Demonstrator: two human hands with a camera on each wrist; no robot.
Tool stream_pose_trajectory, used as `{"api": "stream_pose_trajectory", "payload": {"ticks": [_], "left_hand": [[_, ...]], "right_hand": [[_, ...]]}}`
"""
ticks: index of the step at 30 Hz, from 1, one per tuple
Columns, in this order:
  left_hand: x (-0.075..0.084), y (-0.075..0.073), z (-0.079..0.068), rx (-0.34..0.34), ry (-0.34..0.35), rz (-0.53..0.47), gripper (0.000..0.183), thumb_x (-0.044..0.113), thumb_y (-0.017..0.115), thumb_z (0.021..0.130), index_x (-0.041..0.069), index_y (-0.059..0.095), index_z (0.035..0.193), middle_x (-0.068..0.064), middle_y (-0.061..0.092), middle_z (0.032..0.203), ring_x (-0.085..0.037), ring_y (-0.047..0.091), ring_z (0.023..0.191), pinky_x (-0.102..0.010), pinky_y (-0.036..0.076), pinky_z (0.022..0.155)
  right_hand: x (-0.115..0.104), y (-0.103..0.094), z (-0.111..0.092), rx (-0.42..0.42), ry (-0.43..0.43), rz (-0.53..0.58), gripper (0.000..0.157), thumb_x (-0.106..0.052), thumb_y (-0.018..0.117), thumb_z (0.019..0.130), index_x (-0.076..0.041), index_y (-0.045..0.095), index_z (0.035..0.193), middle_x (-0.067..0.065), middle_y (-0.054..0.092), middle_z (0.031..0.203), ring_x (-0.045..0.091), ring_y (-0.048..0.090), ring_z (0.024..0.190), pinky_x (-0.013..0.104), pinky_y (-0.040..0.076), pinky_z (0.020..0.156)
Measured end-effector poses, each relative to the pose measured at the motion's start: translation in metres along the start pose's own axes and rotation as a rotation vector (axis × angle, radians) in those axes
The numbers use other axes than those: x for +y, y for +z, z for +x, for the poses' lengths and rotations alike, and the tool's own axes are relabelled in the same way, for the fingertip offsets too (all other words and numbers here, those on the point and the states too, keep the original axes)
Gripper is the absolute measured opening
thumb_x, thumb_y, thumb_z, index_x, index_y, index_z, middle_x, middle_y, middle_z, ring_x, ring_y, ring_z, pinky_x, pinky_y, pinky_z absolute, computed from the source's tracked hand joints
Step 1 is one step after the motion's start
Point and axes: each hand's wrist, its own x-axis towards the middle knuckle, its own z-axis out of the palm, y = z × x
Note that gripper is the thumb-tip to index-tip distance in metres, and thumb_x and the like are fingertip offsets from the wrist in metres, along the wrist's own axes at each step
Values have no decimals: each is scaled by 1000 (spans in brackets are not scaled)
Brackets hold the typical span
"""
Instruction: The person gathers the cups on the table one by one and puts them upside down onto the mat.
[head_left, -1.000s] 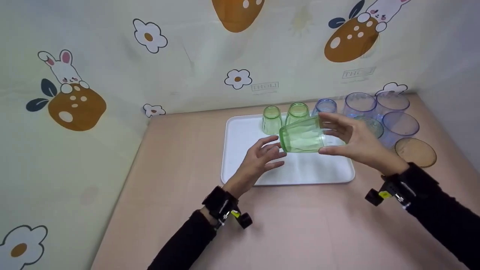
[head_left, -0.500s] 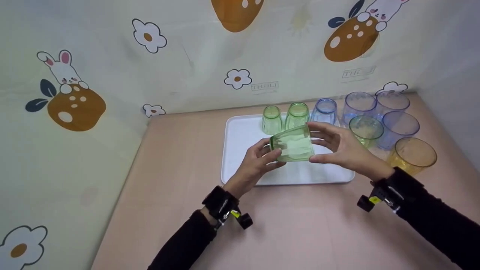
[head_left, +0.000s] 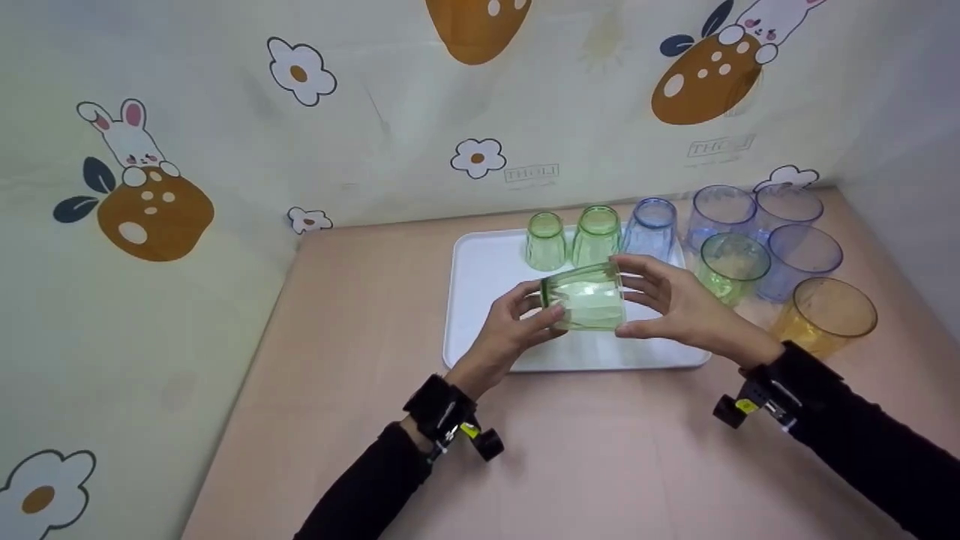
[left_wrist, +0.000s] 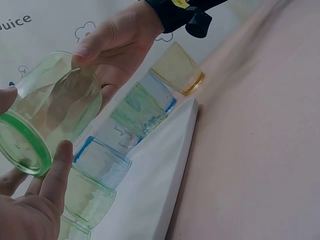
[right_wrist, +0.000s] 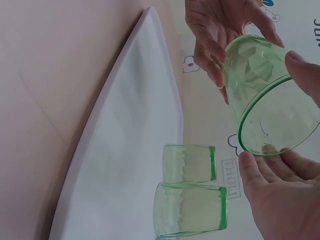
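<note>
A clear green drinking glass (head_left: 589,298) lies on its side in the air above the white tray (head_left: 480,352), held by both hands. The left hand (head_left: 504,330) grips it round the thick base, thumb on the near side. At the rim, the right hand (head_left: 679,304) pinches the glass between thumb and fingers, its mouth facing right. Behind it on the tray stand a small green glass (head_left: 545,244), a larger green glass (head_left: 598,229) and a blue glass (head_left: 651,225), all upside down. The right wrist view shows the held glass (right_wrist: 255,67) with its mouth towards the camera.
Right of the tray stand several upright glasses: an orange one (head_left: 829,315), a green one (head_left: 733,262) and blue ones, one near the front (head_left: 802,255). A patterned wall covering (head_left: 375,150) rises behind the pinkish table (head_left: 345,322).
The right hand has brought the green glass left and down. The left hand, apart from the glass or barely at it before, has closed round its base.
</note>
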Motion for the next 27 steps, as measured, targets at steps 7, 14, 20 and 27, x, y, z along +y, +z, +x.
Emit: {"api": "stream_pose_trajectory", "payload": {"ticks": [7, 14, 20, 27], "left_hand": [[2, -4, -2, 12, 22, 72, 58, 11, 78, 89, 0, 53, 140, -22, 57, 127, -30, 66, 103, -47, 54, 92], [10, -14, -3, 37, 37, 140, 61, 11, 78, 88, 0, 51, 142, -21, 57, 127, -31, 66, 106, -44, 55, 91], [22, -23, -7, 76, 60, 190, 66, 13, 81, 87, 1, 50, 144, -21, 55, 130, -32, 65, 108, -43, 55, 91], [41, -35, -5, 145, 120, 434, 65, 17, 85, 84, 6, 55, 141, -14, 60, 127, -30, 66, 104, -37, 57, 85]], "right_hand": [[2, 0, 0, -39, 0, -34, 97, -2, 86, 80, 1, 28, 157, 15, 30, 160, 33, 37, 142, 36, 39, 109], [0, -8, -6, -13, -5, -62, 91, -4, 85, 83, -1, 30, 156, 14, 37, 157, 32, 37, 143, 34, 38, 109], [-5, -13, -14, 33, 11, -82, 85, -7, 82, 87, -1, 32, 156, 14, 42, 154, 33, 40, 141, 33, 40, 108], [-11, -20, -21, 81, -47, -88, 77, -4, 78, 90, 1, 35, 154, 18, 47, 149, 36, 46, 136, 32, 43, 105]]}}
